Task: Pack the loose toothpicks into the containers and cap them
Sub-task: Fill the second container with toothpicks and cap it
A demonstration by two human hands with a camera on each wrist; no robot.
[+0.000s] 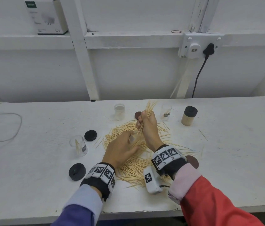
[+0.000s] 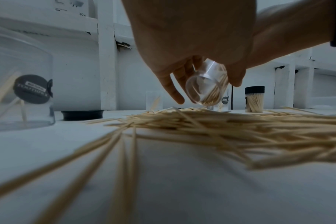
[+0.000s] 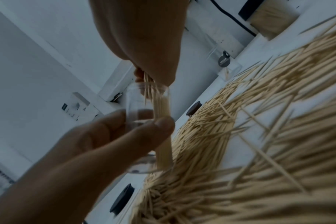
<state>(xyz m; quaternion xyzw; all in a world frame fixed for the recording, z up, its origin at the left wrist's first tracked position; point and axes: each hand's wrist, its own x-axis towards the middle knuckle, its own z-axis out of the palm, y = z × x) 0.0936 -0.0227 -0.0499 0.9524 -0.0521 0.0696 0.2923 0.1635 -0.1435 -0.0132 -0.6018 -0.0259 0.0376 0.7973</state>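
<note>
A big pile of loose toothpicks lies on the white table. My left hand holds a small clear container tilted just above the pile, pinched between thumb and fingers. My right hand grips a bundle of toothpicks upright. In the right wrist view the bundle's lower ends sit inside the container's mouth, and several toothpicks lie along its wall. In the head view the left hand mostly hides the container.
A clear container with a few toothpicks stands at the left, and two black caps lie near it. Two more clear containers and a full capped one stand behind the pile. Brown caps lie beside it.
</note>
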